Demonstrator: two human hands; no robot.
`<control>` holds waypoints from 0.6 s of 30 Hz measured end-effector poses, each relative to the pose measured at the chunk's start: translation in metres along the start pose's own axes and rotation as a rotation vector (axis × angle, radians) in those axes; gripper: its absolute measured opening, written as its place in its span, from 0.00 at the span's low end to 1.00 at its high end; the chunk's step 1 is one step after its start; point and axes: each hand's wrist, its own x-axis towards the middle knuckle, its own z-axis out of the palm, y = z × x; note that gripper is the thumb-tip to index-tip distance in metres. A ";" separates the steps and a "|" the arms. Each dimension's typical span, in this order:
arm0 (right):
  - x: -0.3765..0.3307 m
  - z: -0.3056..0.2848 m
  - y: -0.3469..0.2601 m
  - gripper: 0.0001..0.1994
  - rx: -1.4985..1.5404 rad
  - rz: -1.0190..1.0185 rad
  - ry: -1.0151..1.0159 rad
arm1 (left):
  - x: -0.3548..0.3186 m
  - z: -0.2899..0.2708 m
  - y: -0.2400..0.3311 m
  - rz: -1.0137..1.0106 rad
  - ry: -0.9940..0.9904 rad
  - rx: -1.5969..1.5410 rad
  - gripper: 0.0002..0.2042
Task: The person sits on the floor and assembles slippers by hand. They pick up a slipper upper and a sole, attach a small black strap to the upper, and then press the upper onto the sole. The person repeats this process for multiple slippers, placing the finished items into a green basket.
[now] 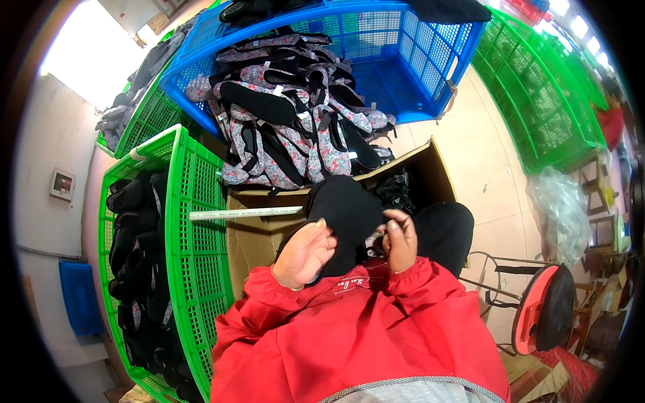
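Note:
My left hand (309,252) is in front of me with its fingers curled and thumb raised, against black fabric (346,211). What it pinches, if anything, is hidden. Facing it, my right hand (401,240) has thumb and fingers closed on a small black piece with a floral patch (373,243), probably a slipper, mostly covered by the hand. Whether the rounded black fabric between my hands belongs to that piece or to my trouser leg, I cannot tell. A white pipe (245,213) runs level from the left to this fabric.
Floral slippers (282,127) with black soles heap in a blue crate (376,20) ahead. A green crate (201,235) of black slippers (138,255) stands left. Below the blue crate is a cardboard box (430,161). Green crates (531,87) and a round-seated stool (537,309) are right.

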 end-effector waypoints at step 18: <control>-0.014 0.018 -0.007 0.12 -0.006 -0.230 -0.256 | 0.004 0.019 -0.044 -0.079 -0.209 -0.098 0.28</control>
